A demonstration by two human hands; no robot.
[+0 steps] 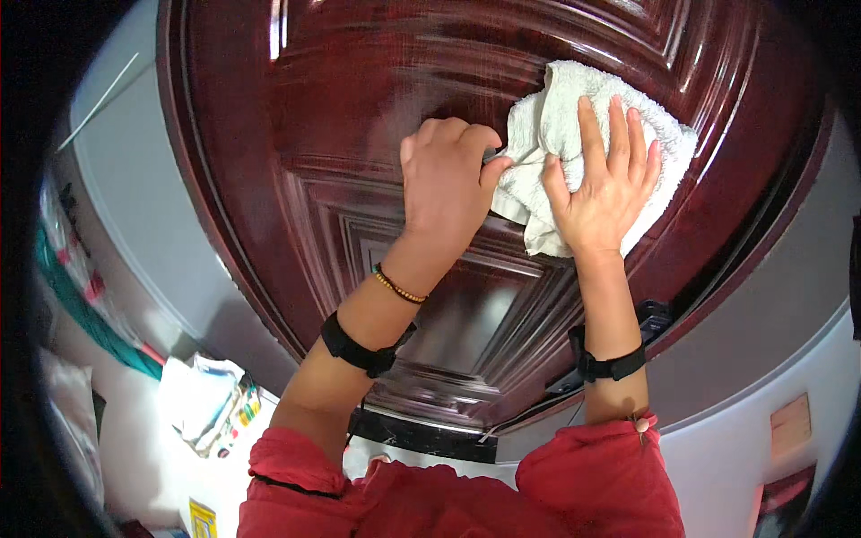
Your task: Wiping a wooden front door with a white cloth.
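Note:
A dark red, glossy door with raised panel mouldings (336, 101) fills the middle of the view. Against its surface lies a folded white terry cloth (572, 128). My right hand (605, 181) presses flat on the cloth with its fingers spread. To its left, my left hand (451, 175) is curled, its thumb and forefinger pinching the cloth's left edge. The palm side of the left hand is hidden. Both forearms wear black straps, and a beaded bracelet circles the left wrist.
A black door lock handle (652, 323) sits at the door's right edge. White bags (202, 397) and small coloured items stand on the floor at lower left, near a yellow packet (202, 518). A dark threshold (424, 437) runs below the door. Grey wall flanks both sides.

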